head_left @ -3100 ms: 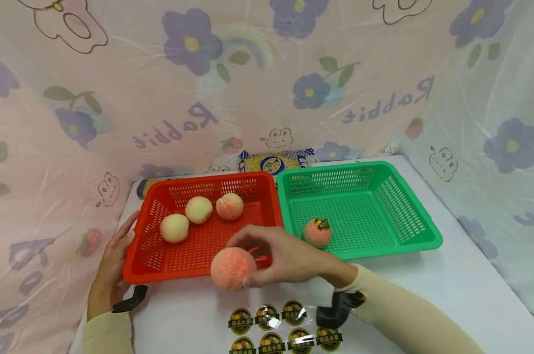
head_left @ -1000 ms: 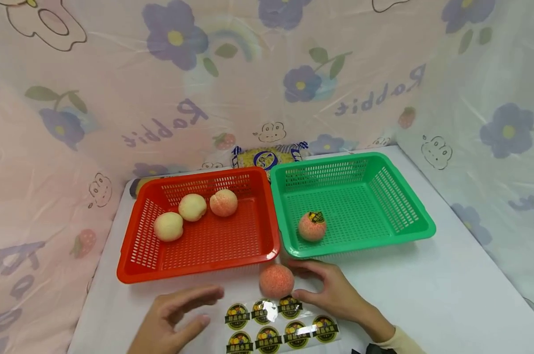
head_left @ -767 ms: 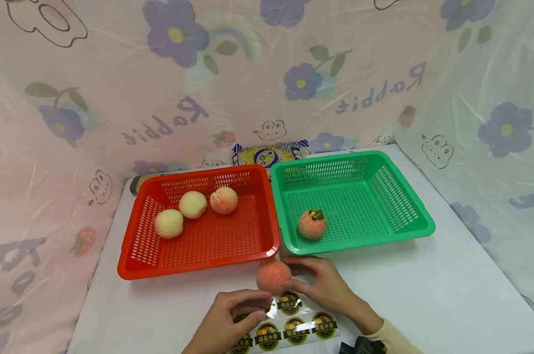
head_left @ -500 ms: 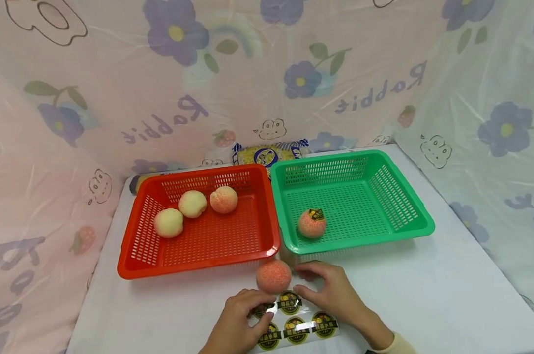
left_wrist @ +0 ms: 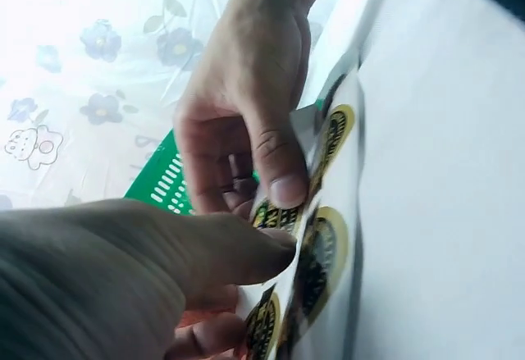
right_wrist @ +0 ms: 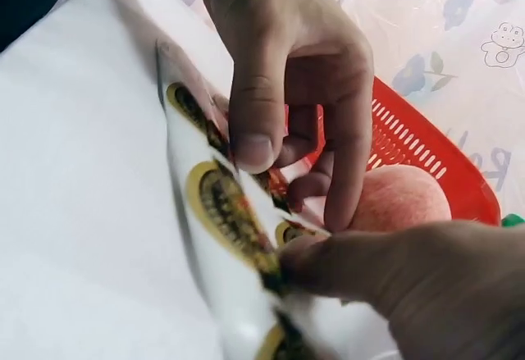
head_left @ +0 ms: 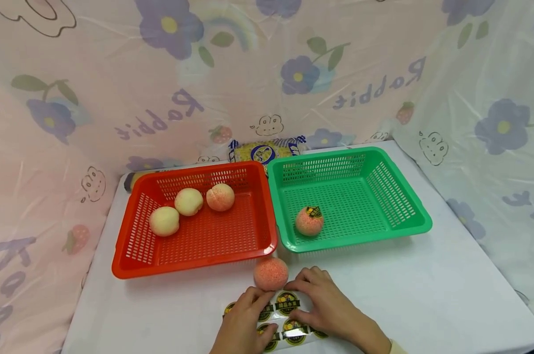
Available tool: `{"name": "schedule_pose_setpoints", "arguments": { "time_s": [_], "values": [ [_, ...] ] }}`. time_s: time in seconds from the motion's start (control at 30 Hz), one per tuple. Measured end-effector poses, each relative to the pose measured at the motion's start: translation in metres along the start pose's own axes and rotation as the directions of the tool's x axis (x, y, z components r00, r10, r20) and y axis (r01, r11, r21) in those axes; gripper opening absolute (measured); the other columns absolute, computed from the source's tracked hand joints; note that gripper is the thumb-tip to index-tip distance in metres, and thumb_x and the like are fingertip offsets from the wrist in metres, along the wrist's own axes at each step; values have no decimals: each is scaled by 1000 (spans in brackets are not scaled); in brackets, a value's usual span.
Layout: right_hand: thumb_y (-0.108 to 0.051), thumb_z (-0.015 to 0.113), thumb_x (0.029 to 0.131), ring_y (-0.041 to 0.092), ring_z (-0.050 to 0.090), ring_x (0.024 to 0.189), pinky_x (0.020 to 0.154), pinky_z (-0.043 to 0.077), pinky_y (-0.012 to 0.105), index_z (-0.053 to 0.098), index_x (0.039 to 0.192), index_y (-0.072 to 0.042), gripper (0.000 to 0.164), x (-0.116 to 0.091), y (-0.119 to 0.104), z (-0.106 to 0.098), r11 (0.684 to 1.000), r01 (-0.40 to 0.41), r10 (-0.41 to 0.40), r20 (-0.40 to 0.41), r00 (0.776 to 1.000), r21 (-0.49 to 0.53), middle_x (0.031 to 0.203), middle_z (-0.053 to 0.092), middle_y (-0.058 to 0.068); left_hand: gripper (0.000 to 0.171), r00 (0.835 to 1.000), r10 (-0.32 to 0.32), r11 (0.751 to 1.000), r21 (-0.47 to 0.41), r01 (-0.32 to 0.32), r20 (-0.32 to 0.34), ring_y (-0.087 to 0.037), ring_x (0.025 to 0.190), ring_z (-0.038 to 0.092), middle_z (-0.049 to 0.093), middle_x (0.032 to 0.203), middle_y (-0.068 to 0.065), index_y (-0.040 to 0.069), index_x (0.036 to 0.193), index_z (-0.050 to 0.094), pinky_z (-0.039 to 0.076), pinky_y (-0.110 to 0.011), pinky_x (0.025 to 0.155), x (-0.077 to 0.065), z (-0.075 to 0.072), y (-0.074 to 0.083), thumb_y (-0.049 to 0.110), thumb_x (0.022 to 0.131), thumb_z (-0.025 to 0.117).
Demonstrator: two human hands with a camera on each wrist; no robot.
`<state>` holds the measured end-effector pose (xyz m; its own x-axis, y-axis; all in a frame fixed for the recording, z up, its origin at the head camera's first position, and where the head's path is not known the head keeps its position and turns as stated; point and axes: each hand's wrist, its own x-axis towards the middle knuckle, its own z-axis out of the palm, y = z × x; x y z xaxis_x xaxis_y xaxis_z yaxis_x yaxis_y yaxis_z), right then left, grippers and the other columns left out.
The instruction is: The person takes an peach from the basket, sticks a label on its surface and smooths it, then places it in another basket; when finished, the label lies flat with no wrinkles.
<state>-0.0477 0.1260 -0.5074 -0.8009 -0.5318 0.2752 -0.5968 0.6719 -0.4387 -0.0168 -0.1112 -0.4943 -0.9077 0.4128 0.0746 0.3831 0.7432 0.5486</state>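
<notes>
A clear sheet of round fruit stickers (head_left: 287,303) lies on the white table, several black-and-gold labels showing. Both hands hold it by its far part, fingers bent at the far edge and thumbs on top. My left hand (head_left: 244,322) is at its left side; my right hand (head_left: 326,307) is at its right. In the left wrist view the two thumbs come close together over the labels. Just beyond the sheet rests a pink peach (head_left: 271,274), close to the fingertips and held by neither hand. Fingertips under the sheet are partly hidden.
A red basket (head_left: 192,267) with 3 pale peaches (head_left: 189,201) stands behind on the left. Against it on the right is a green basket (head_left: 360,242) holding one peach (head_left: 309,221) with a sticker. A yellow-and-blue packet (head_left: 262,152) lies behind them, before a patterned curtain.
The right hand set the pink peach down in front of the baskets and released it. The left hand left the red basket's side. Both hands have come onto the sticker sheet.
</notes>
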Motion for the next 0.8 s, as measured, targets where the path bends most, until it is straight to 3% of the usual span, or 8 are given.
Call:
{"name": "schedule_pose_setpoints", "arguments": {
  "time_s": [0.2,0.43,0.63,0.8],
  "values": [
    [-33,86,74,1,49,102,89,38,26,70,120,-31,49,0,3,0,995,99,-100,-61,993,-16,104,57,-20,66,998,-66,998,5,66,23,0,72,40,49,91,10,20,135,65,36,-18,56,0,1,3,33,74,88],
    [-26,86,76,9,52,109,94,38,30,73,108,-29,35,1,5,2,982,188,-188,-119,975,-15,109,61,-16,60,993,-98,995,26,96,71,-1,75,43,51,89,11,17,130,66,38,-20,56,1,2,2,37,77,86],
    [-20,77,89,10,54,108,95,40,27,70,96,-29,13,1,4,1,964,235,-214,-166,963,122,108,64,-13,58,996,-67,997,51,64,55,-3,79,48,55,92,10,19,128,67,42,-22,58,0,4,1,36,76,86],
    [-14,72,93,0,60,94,82,51,17,67,102,-27,17,1,0,-8,916,166,-119,-146,982,365,100,65,-17,58,994,-57,998,39,53,91,-6,85,53,59,98,7,18,129,67,49,-25,65,1,3,0,36,77,86]
  ]
}}
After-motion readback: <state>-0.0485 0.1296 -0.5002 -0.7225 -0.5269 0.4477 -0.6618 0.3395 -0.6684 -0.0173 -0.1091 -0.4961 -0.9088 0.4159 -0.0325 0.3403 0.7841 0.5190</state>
